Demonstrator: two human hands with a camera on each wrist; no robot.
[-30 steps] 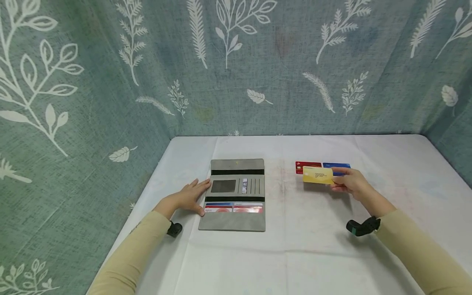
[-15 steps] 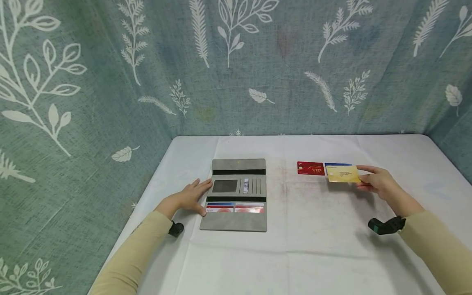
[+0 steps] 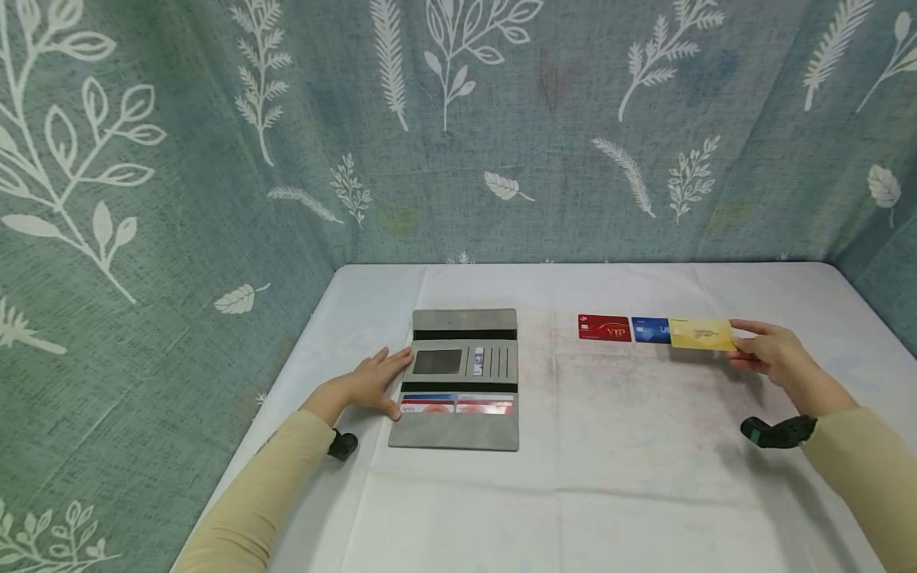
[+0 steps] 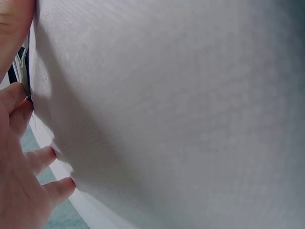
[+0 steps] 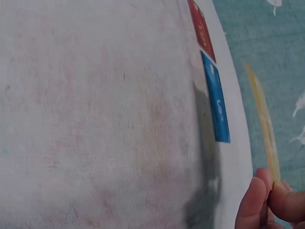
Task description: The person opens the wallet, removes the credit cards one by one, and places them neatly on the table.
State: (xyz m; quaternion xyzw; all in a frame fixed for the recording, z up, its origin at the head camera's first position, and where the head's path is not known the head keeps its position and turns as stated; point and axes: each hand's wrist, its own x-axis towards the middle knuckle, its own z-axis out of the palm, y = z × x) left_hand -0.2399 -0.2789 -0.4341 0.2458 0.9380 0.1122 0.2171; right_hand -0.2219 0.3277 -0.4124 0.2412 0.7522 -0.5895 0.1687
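My right hand (image 3: 770, 350) pinches a yellow card (image 3: 702, 334) by its right end, thumb and fingers on either side. In the right wrist view the yellow card (image 5: 264, 124) shows nearly edge-on, raised over the table. In the head view it overlaps the right part of a blue card (image 3: 650, 330) lying flat. Left of that lies a red VIP card (image 3: 605, 328). An unfolded grey wallet (image 3: 454, 434) lies on the left, with several cards in its slots. My left hand (image 3: 361, 388) rests on the table with fingers spread, fingertips and thumb at the wallet's left edge.
A white cloth covers the table (image 3: 544, 509). Behind and to the left hangs a green-blue curtain (image 3: 444, 215) with white leaf patterns, meeting the table's far edge. Black wrist cameras sit on both wrists.
My right hand has carried the yellow card to the right, from over the red and blue cards to over the blue card's right part. The left hand stays at the wallet.
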